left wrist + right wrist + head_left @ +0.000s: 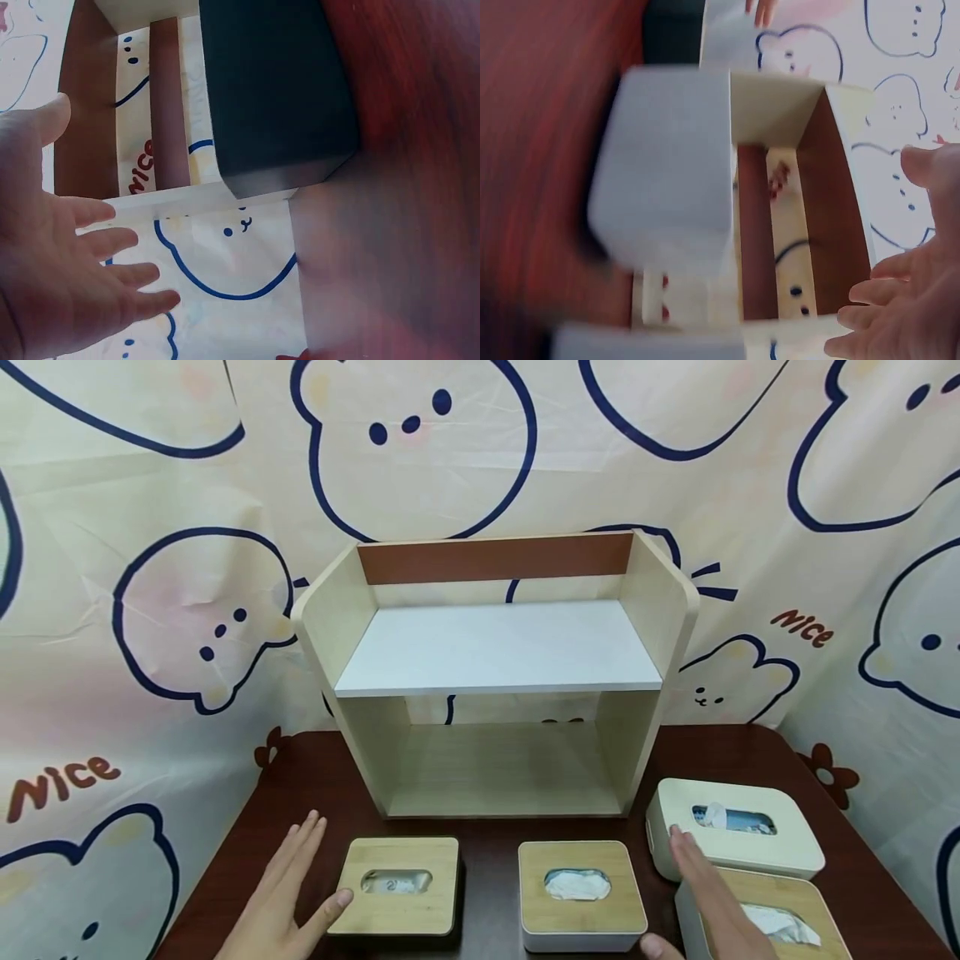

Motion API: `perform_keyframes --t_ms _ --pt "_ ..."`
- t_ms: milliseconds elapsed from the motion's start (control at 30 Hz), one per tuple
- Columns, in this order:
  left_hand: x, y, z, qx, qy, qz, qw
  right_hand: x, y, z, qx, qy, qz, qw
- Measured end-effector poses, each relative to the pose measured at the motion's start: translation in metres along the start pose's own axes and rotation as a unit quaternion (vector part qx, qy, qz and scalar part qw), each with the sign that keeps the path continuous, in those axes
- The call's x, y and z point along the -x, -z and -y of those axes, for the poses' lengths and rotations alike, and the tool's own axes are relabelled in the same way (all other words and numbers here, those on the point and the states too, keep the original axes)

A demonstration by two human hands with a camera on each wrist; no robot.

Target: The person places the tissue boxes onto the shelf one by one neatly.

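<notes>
My left hand (288, 893) hovers with straight fingers just left of a dark tissue box (393, 906) with a bamboo lid. In the left wrist view this hand (75, 270) is spread, apart from the black box side (281, 90). A second tissue box (583, 910), bamboo-lidded with pale grey sides, sits in the middle. My right hand (712, 902), fingers extended, is to its right, partly covering another bamboo-lidded tissue box (810, 950). Behind that one is a cream tissue box (738, 839). The right wrist view shows the right hand (907, 300) holding nothing.
A two-level shelf unit (498, 685) with a white middle board stands at the back of the dark wooden table (315, 785). A curtain (210, 493) printed with cartoon bears hangs behind and along the sides.
</notes>
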State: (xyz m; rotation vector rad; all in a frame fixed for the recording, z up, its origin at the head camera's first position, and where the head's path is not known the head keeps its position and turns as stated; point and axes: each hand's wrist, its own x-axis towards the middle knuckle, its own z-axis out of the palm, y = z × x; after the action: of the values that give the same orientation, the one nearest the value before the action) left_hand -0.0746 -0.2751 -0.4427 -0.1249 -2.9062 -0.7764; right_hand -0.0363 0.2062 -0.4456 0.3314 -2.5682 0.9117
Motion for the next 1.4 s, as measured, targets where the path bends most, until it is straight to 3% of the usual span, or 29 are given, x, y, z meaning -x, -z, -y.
perform_keyframes --t_ms 167,233,300,400,433,500,633,700,800,867,933,1167,1200,1267,1400 --pt "0.004 -0.004 -0.001 0.007 0.008 0.005 0.9999 -0.002 -0.017 0.016 -0.078 0.072 0.003 0.994" --pt "0.006 -0.007 0.002 0.006 0.012 0.008 0.9999 -0.008 -0.032 0.009 -0.136 0.152 0.016 0.979" --pt "0.008 -0.010 0.005 0.006 0.015 0.013 0.9998 -0.015 -0.053 -0.003 -0.196 0.250 0.035 0.947" --pt "0.008 -0.013 0.009 0.020 0.017 0.017 0.9995 -0.025 -0.098 -0.029 -0.287 0.378 0.080 0.876" --pt "0.009 -0.014 0.011 0.024 0.018 0.016 0.9994 -0.028 -0.113 -0.034 -0.293 0.401 0.090 0.863" --pt "0.010 -0.016 0.013 0.037 0.019 0.014 0.9991 -0.029 -0.138 -0.039 -0.304 0.416 0.100 0.851" --pt "0.012 -0.019 0.017 0.068 0.026 0.017 0.9972 -0.024 -0.165 -0.032 -0.328 0.403 0.118 0.846" --pt "0.013 -0.019 0.018 0.097 0.043 0.030 0.9938 -0.020 -0.170 -0.021 -0.373 0.368 0.154 0.837" --pt "0.012 -0.019 0.019 0.157 0.077 0.052 0.9831 -0.012 -0.171 -0.004 -0.472 0.253 0.237 0.810" --pt "0.012 -0.020 0.020 0.193 0.098 0.062 0.9743 -0.009 -0.171 0.007 -0.529 0.173 0.272 0.785" --pt "0.012 -0.021 0.020 0.217 0.108 0.064 0.9681 -0.007 -0.171 0.018 -0.558 0.103 0.287 0.771" --pt "0.014 -0.026 0.020 0.250 0.120 0.058 0.9589 -0.007 -0.174 0.057 -0.575 -0.041 0.269 0.771" --pt "0.014 -0.027 0.020 0.254 0.122 0.057 0.9577 -0.007 -0.174 0.061 -0.568 -0.053 0.269 0.776" --pt "0.015 -0.029 0.020 0.257 0.125 0.055 0.9567 -0.007 -0.175 0.068 -0.541 -0.078 0.262 0.795" --pt "0.014 -0.031 0.019 0.249 0.126 0.050 0.9588 -0.007 -0.176 0.085 -0.469 -0.125 0.223 0.845"
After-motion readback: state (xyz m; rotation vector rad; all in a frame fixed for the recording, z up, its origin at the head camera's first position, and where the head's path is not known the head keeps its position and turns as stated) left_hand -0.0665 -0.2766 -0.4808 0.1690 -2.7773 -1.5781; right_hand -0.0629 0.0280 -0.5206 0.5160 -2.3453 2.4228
